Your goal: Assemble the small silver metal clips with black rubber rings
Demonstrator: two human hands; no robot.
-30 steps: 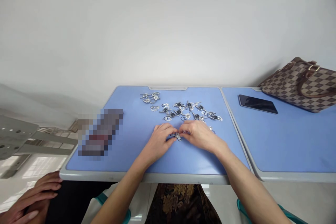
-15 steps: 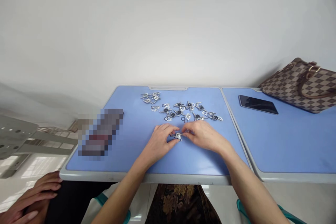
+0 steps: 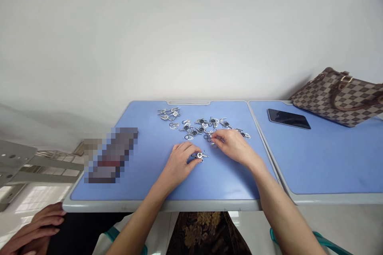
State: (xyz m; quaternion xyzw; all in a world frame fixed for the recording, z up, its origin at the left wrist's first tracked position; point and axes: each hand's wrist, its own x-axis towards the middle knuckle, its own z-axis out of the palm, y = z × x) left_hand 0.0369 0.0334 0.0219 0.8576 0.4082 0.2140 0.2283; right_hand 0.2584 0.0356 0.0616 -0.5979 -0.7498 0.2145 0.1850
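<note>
My left hand (image 3: pixel 180 162) pinches a small silver metal fitting (image 3: pixel 200 155) with a round centre and thin arms at its sides, down at the blue desktop. Up and to the right, my right hand (image 3: pixel 231 145) has thumb and forefinger together; whatever lies between them is too small to make out. Two thin dark rings (image 3: pixel 207 138) lie just left of its fingertips. Beyond both hands, several similar fittings with black round centres (image 3: pixel 201 129) are scattered with flat silver plates. A tiny piece (image 3: pixel 205 151) rests beside the held fitting.
A cluster of silver fittings (image 3: pixel 170 114) lies at the back left. A pixelated dark object (image 3: pixel 115 155) is on the left. On the adjoining desk are a phone (image 3: pixel 289 119) and a checkered handbag (image 3: pixel 338 97). Another person's hand (image 3: pixel 40 225) rests at lower left.
My right hand has moved away from the fitting, up and to the right, toward the loose pieces. My left hand keeps its grip. The view has shifted slightly.
</note>
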